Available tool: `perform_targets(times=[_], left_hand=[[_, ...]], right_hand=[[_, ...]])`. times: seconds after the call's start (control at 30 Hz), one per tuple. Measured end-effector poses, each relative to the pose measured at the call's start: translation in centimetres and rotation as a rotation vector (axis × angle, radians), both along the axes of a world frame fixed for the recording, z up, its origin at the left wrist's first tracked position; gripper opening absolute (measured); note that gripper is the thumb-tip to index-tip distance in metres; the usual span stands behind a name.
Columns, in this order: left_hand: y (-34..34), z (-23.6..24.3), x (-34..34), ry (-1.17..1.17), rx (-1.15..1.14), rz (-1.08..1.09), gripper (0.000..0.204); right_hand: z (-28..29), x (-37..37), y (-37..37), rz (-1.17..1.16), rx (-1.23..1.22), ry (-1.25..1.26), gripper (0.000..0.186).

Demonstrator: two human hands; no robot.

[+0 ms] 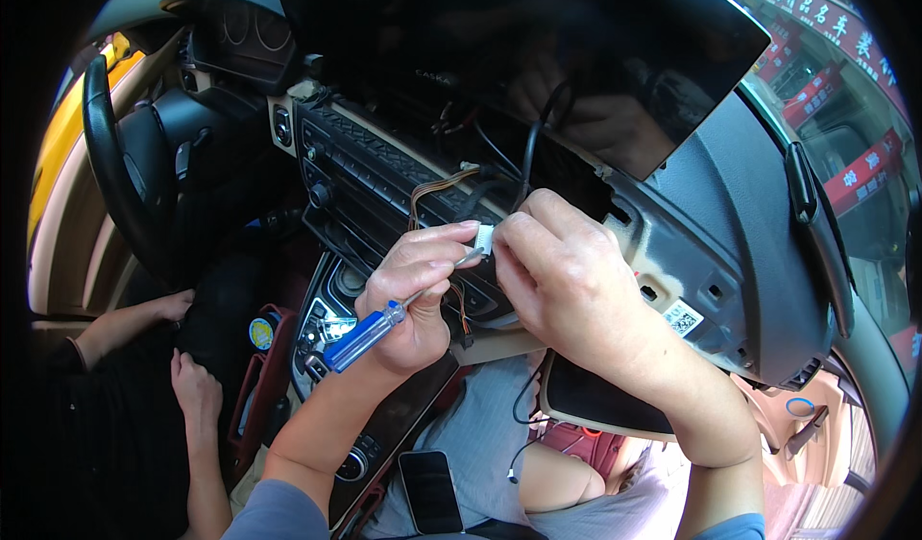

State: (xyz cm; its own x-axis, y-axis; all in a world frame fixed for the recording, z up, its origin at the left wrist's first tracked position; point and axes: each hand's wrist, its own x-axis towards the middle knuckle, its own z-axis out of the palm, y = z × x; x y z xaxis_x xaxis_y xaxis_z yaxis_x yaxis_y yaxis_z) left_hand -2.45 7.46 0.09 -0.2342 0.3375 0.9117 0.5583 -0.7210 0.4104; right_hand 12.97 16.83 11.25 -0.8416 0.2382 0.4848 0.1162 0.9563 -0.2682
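Observation:
My left hand [408, 295] is closed round a screwdriver [363, 336] with a clear blue handle. Its thin metal shaft runs up between my fingers, the tip close to a small white plug connector [484, 240]. That connector sits between the fingertips of both hands. My right hand [567, 266] is closed in a pinch on the connector's right side, its fingertips partly hidden. Beside my left fingers, a bundle of thin brown wires [437, 192] loops down from the dashboard opening. A thick black cable [531, 146] hangs just above my right hand.
A large dark screen [499, 41] leans over the opened dashboard. The button panel [370, 180] lies below it, with the steering wheel [110, 156] at left. Another person's hand [197, 386] rests at the lower left. A phone [430, 490] lies on my lap.

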Motion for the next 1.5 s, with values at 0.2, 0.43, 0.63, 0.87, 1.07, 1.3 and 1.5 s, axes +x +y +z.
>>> perform_targets(times=[0.2,0.43,0.63,0.87,1.07,1.3,1.5], left_hand=[[-0.6,0.4,-0.4,0.073,-0.060,0.032,0.012],[-0.7,0.6,-0.2,-0.026,-0.070,-0.035,0.016],[-0.8,0.9,0.2,-0.015,-0.109,0.025,0.010],[-1.2,1.4,0.6,-0.049,-0.163,0.035,0.009],[-1.5,1.8,1.6,-0.125,-0.180,0.069,0.008],[-0.9,1.6,0.7,-0.029,-0.125,0.078,0.011],[-1.1,1.8,-0.8,0.142,-0.122,0.083,0.017]], right_hand=[[-0.3,-0.3,0.1,0.006,0.010,0.084,0.012],[-0.2,-0.3,-0.1,-0.007,0.014,0.073,0.012],[-0.3,-0.2,-0.1,-0.004,0.019,0.076,0.012],[-0.3,-0.2,-0.1,-0.006,0.031,0.064,0.012],[-0.2,-0.2,-0.1,0.002,0.022,0.049,0.013],[-0.2,-0.4,0.2,0.018,0.000,0.056,0.013],[-0.1,-0.4,0.0,0.006,-0.001,0.069,0.012]])
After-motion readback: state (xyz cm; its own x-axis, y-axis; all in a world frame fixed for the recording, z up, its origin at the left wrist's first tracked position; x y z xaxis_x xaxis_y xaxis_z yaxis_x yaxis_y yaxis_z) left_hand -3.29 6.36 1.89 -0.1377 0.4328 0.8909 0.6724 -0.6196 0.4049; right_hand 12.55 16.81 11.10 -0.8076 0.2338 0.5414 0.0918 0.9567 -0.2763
